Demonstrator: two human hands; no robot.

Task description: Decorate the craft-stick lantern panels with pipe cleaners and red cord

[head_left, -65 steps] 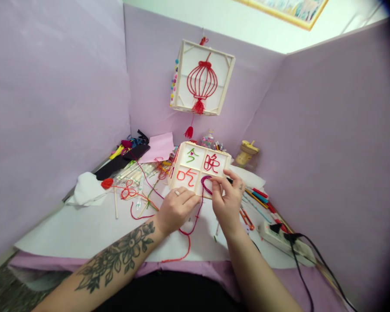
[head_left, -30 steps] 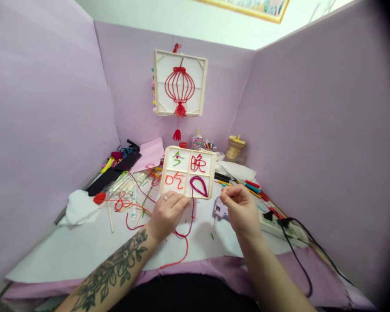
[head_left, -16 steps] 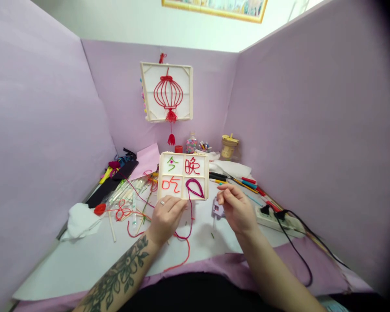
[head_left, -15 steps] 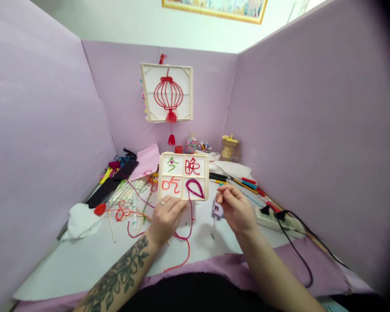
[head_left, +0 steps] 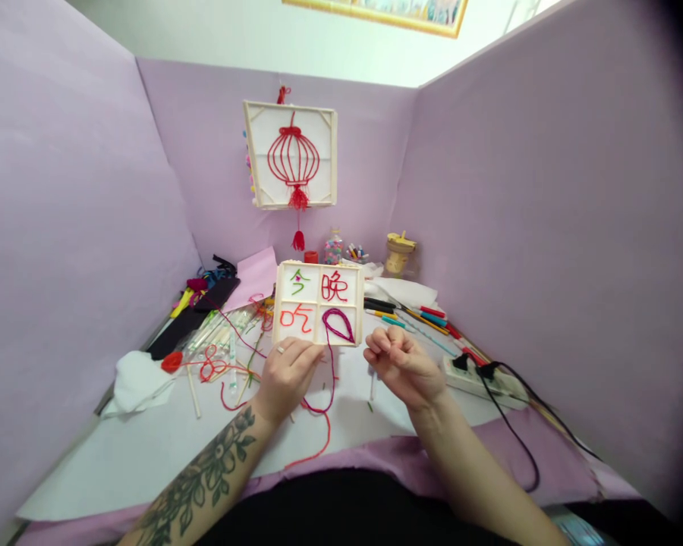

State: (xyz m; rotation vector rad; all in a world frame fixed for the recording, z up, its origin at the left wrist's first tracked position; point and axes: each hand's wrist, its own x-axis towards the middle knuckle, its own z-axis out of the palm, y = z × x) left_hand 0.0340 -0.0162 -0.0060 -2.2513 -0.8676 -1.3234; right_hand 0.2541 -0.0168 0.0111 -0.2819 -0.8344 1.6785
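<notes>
Left hand point(head_left: 289, 375) clamped on box point(head_left: 360, 303), bottom edge, left of middle; thumb hidden. Box stands up from that grip, lettered side facing the wearer. Purple yarn point(head_left: 350, 337) loops in lower right square, just above and right of left fingertips, tail hanging past them. Right hand point(head_left: 407, 368) near box's lower right corner, apart, fingers curled together; can't tell if anything's pinched.
</notes>
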